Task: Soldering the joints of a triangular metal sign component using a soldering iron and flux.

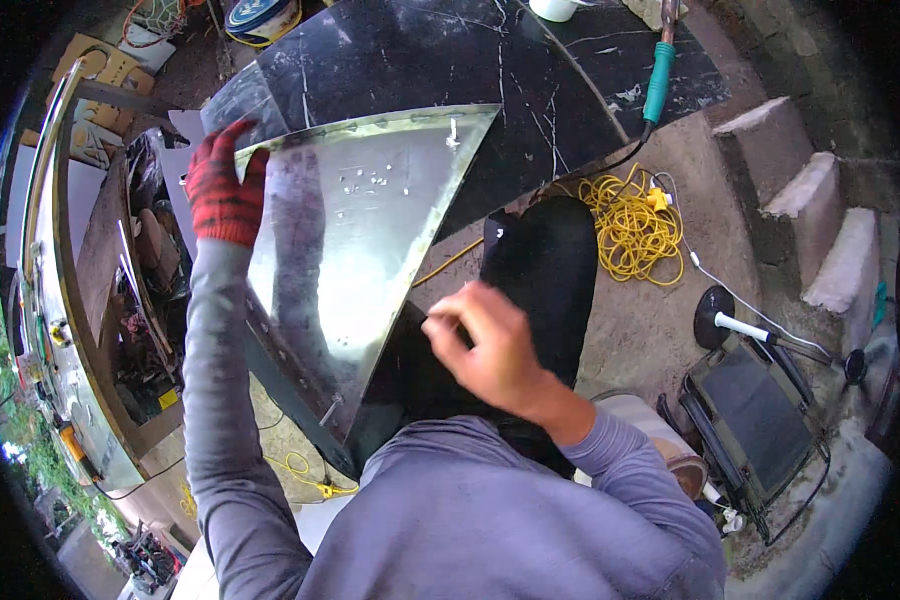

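A triangular metal panel (pixel 360 220) with a shiny face and narrow raised edges leans from the black marble-patterned tabletop (pixel 400 60) toward my lap. Small white bits lie on its upper face. My left hand (pixel 228 190), in a red and black glove, is closed on the panel's upper left corner, the thumb on the near side. My bare right hand (pixel 490 340) hovers over my legs, just right of the panel's lower right edge and apart from it. Its fingers are curled and slightly blurred; anything inside them is hidden.
A tool with a teal grip (pixel 658 80) and a cable lies at the table's right. Coiled yellow cord (pixel 630 225) rests on the floor near concrete steps (pixel 800 200). A black-framed chair-like object (pixel 755 410) and a bucket (pixel 660 440) stand right. Shelved clutter (pixel 150 260) is at left.
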Demonstrator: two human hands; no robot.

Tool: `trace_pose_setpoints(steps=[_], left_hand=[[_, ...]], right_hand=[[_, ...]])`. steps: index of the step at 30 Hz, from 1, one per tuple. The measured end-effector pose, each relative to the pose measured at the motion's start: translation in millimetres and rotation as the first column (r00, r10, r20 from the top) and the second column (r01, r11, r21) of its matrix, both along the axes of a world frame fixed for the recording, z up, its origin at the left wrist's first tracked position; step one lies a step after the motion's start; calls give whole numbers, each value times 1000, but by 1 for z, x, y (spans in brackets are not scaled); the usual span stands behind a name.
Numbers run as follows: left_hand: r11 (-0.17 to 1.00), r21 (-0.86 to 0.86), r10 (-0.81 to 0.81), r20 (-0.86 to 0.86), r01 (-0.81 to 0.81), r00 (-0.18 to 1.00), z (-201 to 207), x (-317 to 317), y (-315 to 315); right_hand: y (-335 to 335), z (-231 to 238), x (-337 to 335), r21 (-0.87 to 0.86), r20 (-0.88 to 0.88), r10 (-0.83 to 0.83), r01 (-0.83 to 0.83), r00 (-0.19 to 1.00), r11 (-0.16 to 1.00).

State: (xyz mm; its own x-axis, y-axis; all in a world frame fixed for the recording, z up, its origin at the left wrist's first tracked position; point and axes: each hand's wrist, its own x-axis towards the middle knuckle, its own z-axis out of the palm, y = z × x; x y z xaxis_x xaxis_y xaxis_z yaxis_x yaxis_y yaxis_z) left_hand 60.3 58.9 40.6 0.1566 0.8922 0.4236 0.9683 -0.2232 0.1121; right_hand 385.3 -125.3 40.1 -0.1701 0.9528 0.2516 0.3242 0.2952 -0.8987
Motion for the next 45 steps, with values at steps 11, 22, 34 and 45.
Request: trace_pose_setpoints(steps=[11, 22, 34, 45], left_hand=[[907, -416, 96, 39, -71, 995, -12, 61, -100], [898, -433, 92, 26, -72, 995, -16, 57, -100], [889, -444, 137, 31, -109, 990, -16, 59, -100], [910, -404, 136, 87, -90, 987, -15, 62, -103]], right_hand=[[160, 13, 61, 382, 225, -175, 78, 958, 921], [186, 2, 43, 290, 330, -70, -30, 941, 957], [181, 7, 39, 293, 407, -90, -37, 909, 955], [148, 32, -1, 389, 400, -82, -88, 913, 917]])
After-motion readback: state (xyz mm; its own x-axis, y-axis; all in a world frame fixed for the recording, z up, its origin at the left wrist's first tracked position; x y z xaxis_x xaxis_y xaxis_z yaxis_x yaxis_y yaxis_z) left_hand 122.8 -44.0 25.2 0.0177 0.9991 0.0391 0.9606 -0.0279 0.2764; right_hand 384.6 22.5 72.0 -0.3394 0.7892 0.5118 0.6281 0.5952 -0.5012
